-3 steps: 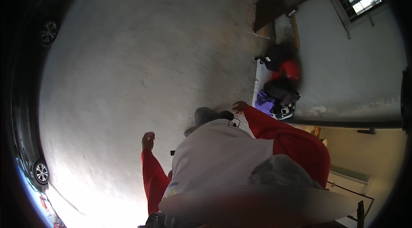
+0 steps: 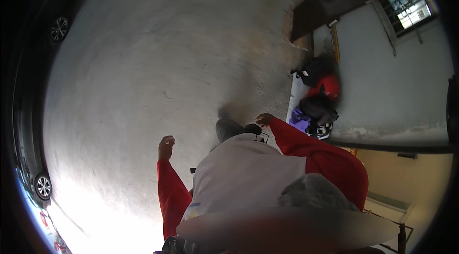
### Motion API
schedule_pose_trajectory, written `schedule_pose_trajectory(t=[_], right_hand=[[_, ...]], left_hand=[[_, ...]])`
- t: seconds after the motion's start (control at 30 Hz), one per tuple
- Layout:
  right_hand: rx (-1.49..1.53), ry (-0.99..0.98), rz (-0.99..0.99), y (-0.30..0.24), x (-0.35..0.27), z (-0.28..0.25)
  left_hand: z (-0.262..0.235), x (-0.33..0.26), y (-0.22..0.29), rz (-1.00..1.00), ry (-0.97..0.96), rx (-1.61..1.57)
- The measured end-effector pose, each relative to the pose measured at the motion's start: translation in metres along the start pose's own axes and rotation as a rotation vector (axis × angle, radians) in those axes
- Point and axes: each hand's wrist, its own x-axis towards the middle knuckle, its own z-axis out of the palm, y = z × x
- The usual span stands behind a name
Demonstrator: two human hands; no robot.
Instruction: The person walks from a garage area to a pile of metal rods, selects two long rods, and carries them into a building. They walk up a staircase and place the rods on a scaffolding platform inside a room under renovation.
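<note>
Out to the left of my body, my left hand [image 2: 166, 147] hangs over the concrete floor with nothing in it, its fingers loosely bent and a little apart. My right hand [image 2: 264, 119] is also free, fingers loosely apart, held beside a small black object with a thin wire loop [image 2: 258, 131] at my front; I see no contact with it. Both arms wear red sleeves [image 2: 313, 149], and my torso is in a white shirt [image 2: 244, 172]. Ahead of the shirt shows a grey trouser leg [image 2: 228, 129], with a blurred foot beyond.
Concrete floor [image 2: 143, 53] spreads ahead and left. By the right wall [image 2: 392, 82] lies a pile: a dark bag [image 2: 318, 71], a red rounded item [image 2: 329, 86], purple cloth [image 2: 300, 119] and black-and-white shoes [image 2: 322, 131]. Beyond is a brown door [image 2: 315, 12]. Dark cars [image 2: 28, 125] line the left.
My left hand has swung slightly forward, and a leg has stepped ahead. The pile, door and window have shifted right and down in the picture. My right hand has barely moved.
</note>
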Motion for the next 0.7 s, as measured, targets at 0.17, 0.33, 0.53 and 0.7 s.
schedule_pose_trajectory(t=[0.17, 0.33, 0.53, 0.7], right_hand=[[-0.124, -0.024, 0.029, -0.113, 0.065, -0.011], [-0.28, -0.101, -0.016, -0.227, 0.184, -0.031], [-0.448, -0.111, -0.361, -0.46, 0.307, -0.066], [-0.216, -0.175, -0.403, -0.741, 0.35, 0.015]], left_hand=[[-0.075, 0.054, -0.06, 0.0, 0.056, 0.077], [-0.132, -0.009, -0.124, -0.727, 0.452, -0.443], [-0.1, -0.13, -0.106, -0.936, 0.47, -0.656], [-0.061, -0.108, -0.093, -1.032, 0.811, -0.984]])
